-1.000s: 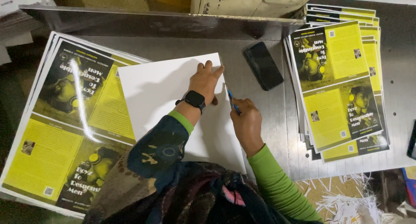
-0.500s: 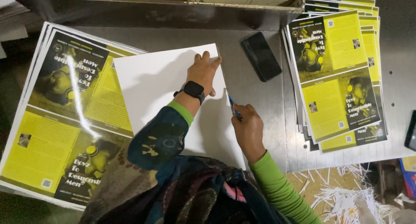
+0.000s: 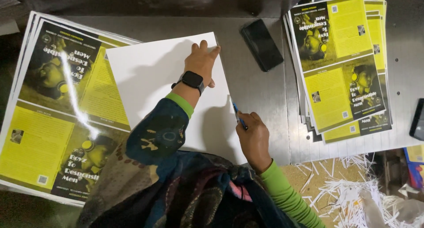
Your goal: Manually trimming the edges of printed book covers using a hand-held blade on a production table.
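Note:
A white sheet [image 3: 154, 78] lies face down on a grey metal table [image 3: 260, 100]. My left hand [image 3: 202, 62], with a black watch on the wrist, presses flat on the sheet near its upper right corner. My right hand [image 3: 253, 137] grips a small blue-handled cutter [image 3: 237, 114] whose tip sits at the sheet's right edge. Both sleeves are green; a dark patterned shawl covers my arms and the sheet's lower part.
A pile of glossy yellow-and-black printed sheets [image 3: 57, 117] lies at the left, partly under the white sheet. A second pile of them [image 3: 342, 64] lies at the right. A black phone [image 3: 262, 45] rests between them. White paper strips [image 3: 353, 188] litter the floor at lower right.
My right hand with the cutter has moved a little down along the sheet's right edge. My left hand stays pressed on the sheet. The view has shifted slightly.

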